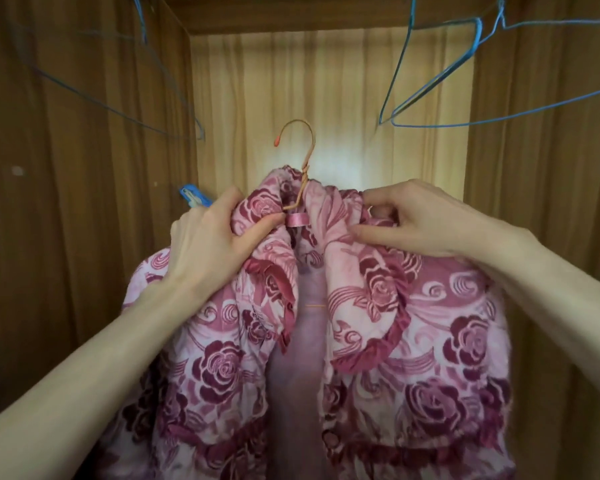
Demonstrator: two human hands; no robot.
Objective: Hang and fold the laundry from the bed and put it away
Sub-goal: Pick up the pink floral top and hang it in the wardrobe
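Note:
A pink robe with dark rose patterns (pixel 378 341) fills the lower middle of the view, draped on an orange wire hanger (pixel 303 147) whose hook stands free above the collar. My left hand (pixel 212 240) grips the left side of the collar, thumb beside the pink satin loop (pixel 296 220). My right hand (pixel 416 220) pinches the bunched fabric at the right side of the collar. The hanger's shoulders are hidden under the cloth.
I face an open wooden wardrobe (pixel 326 98) with brown walls on both sides. Empty blue wire hangers (pixel 440 84) hang at the upper right, another blue hanger (pixel 118 81) at the upper left. A blue clothes peg (pixel 193 196) shows behind my left hand.

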